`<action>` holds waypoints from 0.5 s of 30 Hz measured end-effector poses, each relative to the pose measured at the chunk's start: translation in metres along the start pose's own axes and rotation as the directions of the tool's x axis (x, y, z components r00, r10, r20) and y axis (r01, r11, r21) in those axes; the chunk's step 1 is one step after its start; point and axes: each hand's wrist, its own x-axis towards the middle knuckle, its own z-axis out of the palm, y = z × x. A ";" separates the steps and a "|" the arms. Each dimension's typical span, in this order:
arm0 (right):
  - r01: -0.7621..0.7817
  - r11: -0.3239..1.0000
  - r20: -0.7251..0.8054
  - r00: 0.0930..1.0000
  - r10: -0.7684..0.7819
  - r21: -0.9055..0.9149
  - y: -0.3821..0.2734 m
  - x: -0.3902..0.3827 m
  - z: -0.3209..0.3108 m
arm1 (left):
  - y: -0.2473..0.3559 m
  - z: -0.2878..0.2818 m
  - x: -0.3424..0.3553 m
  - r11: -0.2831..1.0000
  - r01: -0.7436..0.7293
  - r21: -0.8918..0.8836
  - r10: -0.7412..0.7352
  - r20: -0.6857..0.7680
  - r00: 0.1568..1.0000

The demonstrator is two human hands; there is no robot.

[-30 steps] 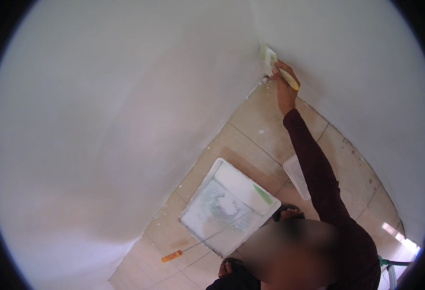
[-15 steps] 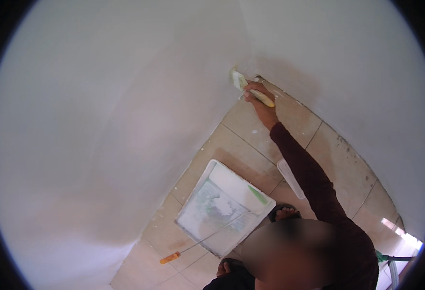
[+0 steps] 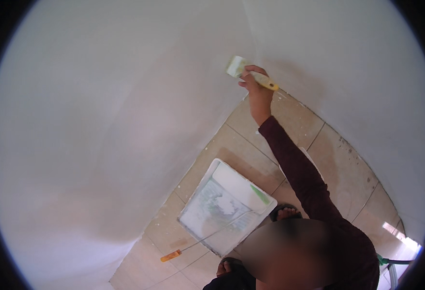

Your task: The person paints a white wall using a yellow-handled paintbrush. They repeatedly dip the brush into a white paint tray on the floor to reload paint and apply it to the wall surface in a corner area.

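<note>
My right hand [image 3: 259, 96] is closed around the handle of a paintbrush [image 3: 236, 66], a flat brush with a yellowish handle. The white, paint-coated bristles lie against the left-hand wall [image 3: 125, 106], or very close to it, near the corner and a little above the floor. Below my outstretched arm a paint tray [image 3: 228, 175] with white paint in it rests on the tiles. Across the tray lies a thin metal rod with an orange handle [image 3: 171, 256], which sticks out over the near left edge. My left hand is not in view.
Another wall [image 3: 343, 58] meets the first at the corner. Beige floor tiles [image 3: 251, 137] carry white paint spots. A white object [image 3: 311, 157] is partly hidden behind my forearm. My sandalled feet stand close to the tray. Green tubing [image 3: 386, 261] shows at lower right.
My right hand has moved the paintbrush up the wall, away from the floor joint, and turned it so its wide side shows. The tray and rod stay in place.
</note>
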 end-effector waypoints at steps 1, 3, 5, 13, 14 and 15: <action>0.044 0.995 0.028 0.999 -0.042 -0.088 -0.002 -0.010 0.007 | -0.001 0.000 0.001 1.000 0.005 0.007 -0.005 0.022 1.000; 0.345 0.908 0.238 0.927 -0.290 -0.236 -0.009 -0.027 0.010 | -0.001 -0.004 0.002 1.000 0.015 0.024 -0.017 0.071 0.997; 0.434 0.862 0.425 0.853 -0.301 -0.260 -0.015 -0.039 0.005 | 0.025 -0.010 -0.001 0.996 0.021 0.091 -0.027 0.075 0.997; 0.122 0.952 0.398 0.917 0.000 -0.280 -0.035 0.018 -0.044 | 0.041 -0.014 -0.004 0.997 0.046 0.065 -0.052 0.101 0.994; 0.061 0.968 0.302 0.953 0.015 -0.241 -0.037 0.028 -0.045 | 0.038 -0.013 -0.003 0.998 0.040 0.051 -0.045 0.103 0.994; 0.006 0.980 0.204 0.978 0.035 -0.197 -0.038 0.031 -0.045 | 0.034 -0.013 -0.002 0.999 0.035 0.037 -0.038 0.106 0.994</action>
